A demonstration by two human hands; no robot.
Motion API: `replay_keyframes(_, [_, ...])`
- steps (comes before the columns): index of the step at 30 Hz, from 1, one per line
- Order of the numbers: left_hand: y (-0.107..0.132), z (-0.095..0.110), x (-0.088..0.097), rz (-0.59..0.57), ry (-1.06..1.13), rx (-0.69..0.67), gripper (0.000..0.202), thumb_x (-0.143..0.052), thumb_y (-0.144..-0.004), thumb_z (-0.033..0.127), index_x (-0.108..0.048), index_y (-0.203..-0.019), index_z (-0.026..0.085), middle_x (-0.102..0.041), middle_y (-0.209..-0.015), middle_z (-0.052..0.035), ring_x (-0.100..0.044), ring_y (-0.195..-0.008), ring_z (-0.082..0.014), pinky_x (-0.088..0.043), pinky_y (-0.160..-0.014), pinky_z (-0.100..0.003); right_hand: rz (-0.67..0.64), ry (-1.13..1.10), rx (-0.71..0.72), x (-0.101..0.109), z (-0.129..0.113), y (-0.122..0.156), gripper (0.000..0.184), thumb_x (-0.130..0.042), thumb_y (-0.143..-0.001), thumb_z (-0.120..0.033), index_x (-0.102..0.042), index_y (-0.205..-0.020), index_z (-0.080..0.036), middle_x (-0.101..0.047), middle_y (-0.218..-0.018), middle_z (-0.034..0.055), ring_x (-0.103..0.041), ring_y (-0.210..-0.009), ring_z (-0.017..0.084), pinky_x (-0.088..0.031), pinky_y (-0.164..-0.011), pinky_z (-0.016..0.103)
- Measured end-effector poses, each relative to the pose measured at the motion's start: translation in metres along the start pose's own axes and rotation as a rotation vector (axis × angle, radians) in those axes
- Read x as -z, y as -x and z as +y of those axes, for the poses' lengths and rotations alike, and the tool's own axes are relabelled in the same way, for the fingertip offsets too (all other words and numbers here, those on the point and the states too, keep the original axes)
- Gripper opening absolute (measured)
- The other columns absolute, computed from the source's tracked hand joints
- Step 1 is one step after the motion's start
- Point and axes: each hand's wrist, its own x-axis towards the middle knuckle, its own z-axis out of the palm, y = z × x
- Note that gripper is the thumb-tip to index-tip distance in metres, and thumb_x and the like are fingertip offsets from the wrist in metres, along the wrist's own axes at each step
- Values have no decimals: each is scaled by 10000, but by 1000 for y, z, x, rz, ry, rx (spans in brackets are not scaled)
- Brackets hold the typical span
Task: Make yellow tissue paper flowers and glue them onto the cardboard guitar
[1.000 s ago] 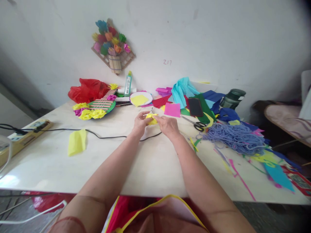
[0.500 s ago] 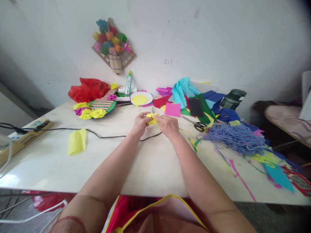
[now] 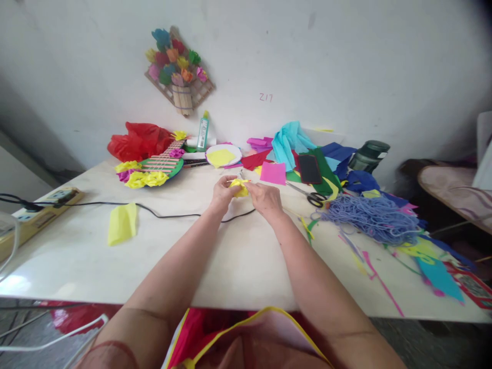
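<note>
Above the middle of the table, a crumpled yellow paper piece (image 3: 240, 190), shaped somewhat like a flower, is held between my two hands. My left hand (image 3: 223, 195) pinches its left side, and my right hand (image 3: 266, 198) has closed fingers at its right edge. A small orange-red tip shows by the right fingers; I cannot make out what it belongs to. Beyond them lies a square pink paper (image 3: 273, 173). Scissors (image 3: 309, 196) rest to the right of my right hand. Off to the left lies a flat yellow paper sheet (image 3: 122, 224).
A black cable (image 3: 169, 217) crosses the table from the power strip (image 3: 42, 215). At the back left stands a guitar-shaped craft (image 3: 163, 166) with paper flowers, near a glue bottle (image 3: 203, 132). Tangled blue yarn (image 3: 372, 220), a phone (image 3: 309, 169) and a dark green bottle (image 3: 369, 155) occupy the right.
Both hands stay in nearly the same place around the yellow paper. The fingers have shifted only slightly, and the other things lie as before.
</note>
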Motion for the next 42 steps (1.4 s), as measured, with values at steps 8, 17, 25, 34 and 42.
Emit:
replay_keyframes(8, [-3,-1,3,-52,118,69,496,-749,-412,183,-597,-884,157,-682,-708,-22,-636,-617,-164,-478,-589,-271,0,-125,-46,-3,1,-2,397,-409,-955,-274,-636,-1270,-360,-736,-1139,6,-674,-958,169,-456,-794,252])
replay_keyframes(17, [-1,-1,3,-31,49,90,483,-721,-416,172,-589,-881,158,-666,-663,-4,-616,-586,-151,-472,-574,-264,-87,-3,-29,6,-4,-1,440,-374,-950,-243,-608,-1306,-353,-749,-1071,39,-678,-914,193,-453,-750,276])
replay_keyframes(25, [0,-2,1,-22,56,23,513,-751,-420,211,-587,-904,166,-660,-687,-2,-606,-599,-147,-443,-574,-253,-40,52,-5,10,-6,0,426,-333,-974,-265,-599,-1306,-287,-746,-1008,66,-672,-853,192,-401,-680,272])
replay_keyframes(34, [0,-1,0,26,95,4,516,-759,-409,208,-582,-893,176,-666,-709,-2,-627,-621,-164,-476,-611,-285,-36,61,-5,11,-4,0,378,-354,-966,-249,-639,-1211,-209,-740,-1047,94,-673,-898,199,-379,-685,280])
replay_keyframes(42, [0,1,1,63,109,-13,509,-758,-417,207,-582,-893,177,-654,-717,11,-617,-637,-148,-473,-616,-266,-33,41,-41,10,-1,-1,349,-363,-978,-304,-674,-1102,-207,-748,-1002,87,-679,-882,206,-374,-677,284])
